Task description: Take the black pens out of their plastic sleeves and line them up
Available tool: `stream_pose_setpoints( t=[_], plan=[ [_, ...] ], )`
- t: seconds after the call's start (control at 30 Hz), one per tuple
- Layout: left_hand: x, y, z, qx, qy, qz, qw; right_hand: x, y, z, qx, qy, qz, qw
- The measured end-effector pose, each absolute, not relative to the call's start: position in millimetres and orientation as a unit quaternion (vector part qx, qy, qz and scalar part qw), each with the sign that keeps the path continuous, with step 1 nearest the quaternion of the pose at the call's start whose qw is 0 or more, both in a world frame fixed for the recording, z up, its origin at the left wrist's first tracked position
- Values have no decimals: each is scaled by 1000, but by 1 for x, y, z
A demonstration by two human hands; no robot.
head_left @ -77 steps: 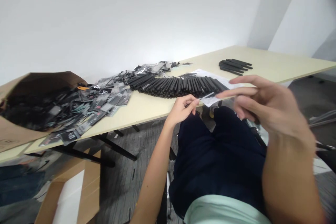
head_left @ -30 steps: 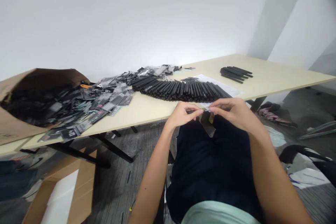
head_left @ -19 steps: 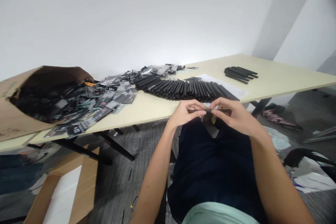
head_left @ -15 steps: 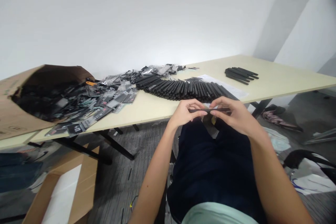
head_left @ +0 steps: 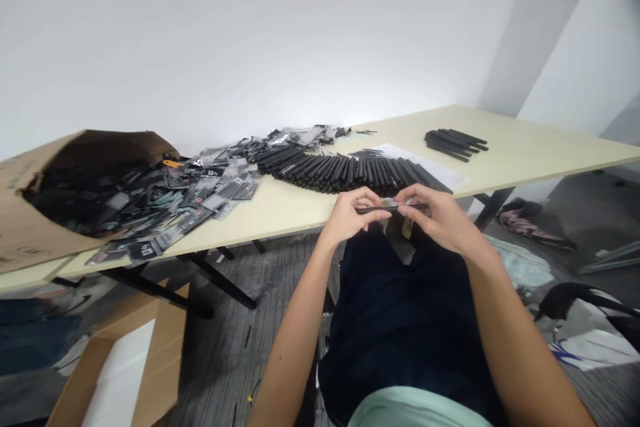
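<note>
Stick (head_left: 395,208), long axis left-to-right, nearly level; left hand (head_left: 353,215), right hand (head_left: 436,215) both pinched closed on it.

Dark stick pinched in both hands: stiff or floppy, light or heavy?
The dark stick is probably stiff: it looks straight between the left hand and right hand. Likely light, being so slim. It might snap if bent hard, again given its thinness.

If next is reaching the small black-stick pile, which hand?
Right, probably. The right hand is nearer the small black-stick pile, farther right on the table; the left hand would likely reach across. Both hold a thin dark stick, so neither is free.
</note>
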State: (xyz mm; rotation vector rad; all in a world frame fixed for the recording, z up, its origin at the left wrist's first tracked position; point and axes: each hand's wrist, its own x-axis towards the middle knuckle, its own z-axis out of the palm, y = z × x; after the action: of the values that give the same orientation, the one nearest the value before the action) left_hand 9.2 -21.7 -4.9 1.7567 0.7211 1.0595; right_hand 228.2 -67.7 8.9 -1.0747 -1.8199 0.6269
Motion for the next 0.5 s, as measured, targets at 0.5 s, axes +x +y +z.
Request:
stream_pose_setpoints(
  t=[0.5],
  plan=[
    [11,-21,-3,713,316,442,443,243,-70,14,-466,-715,284,437]
  ],
)
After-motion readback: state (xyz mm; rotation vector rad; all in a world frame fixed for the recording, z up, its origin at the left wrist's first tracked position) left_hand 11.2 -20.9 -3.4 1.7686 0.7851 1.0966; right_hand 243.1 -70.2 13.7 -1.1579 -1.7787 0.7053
